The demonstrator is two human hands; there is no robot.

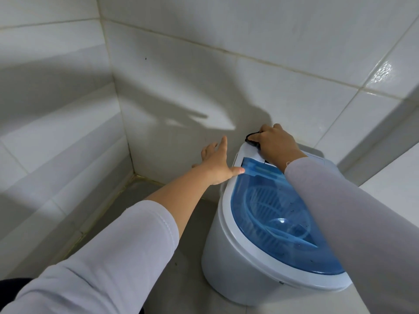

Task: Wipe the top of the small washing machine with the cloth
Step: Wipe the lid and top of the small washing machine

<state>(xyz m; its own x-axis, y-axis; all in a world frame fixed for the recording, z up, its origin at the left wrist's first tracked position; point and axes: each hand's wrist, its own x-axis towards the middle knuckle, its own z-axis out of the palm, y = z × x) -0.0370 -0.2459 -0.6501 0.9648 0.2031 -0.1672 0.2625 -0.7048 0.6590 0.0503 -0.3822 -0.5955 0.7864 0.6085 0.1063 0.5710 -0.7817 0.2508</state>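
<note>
Looking down from the head camera: a small white washing machine [244, 252] with a blue lid stands on the floor in a tiled corner. Right hand [275, 145] presses a dark cloth [252, 138] — fingers closed around it — on the machine's back edge. Left hand [218, 163] is spread open, empty, thumb touching the lid.

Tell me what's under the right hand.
A dark cloth shows at the fingertips of the right hand, pressed on the washing machine top's white rear edge. Most of the cloth is hidden under the palm.
</note>
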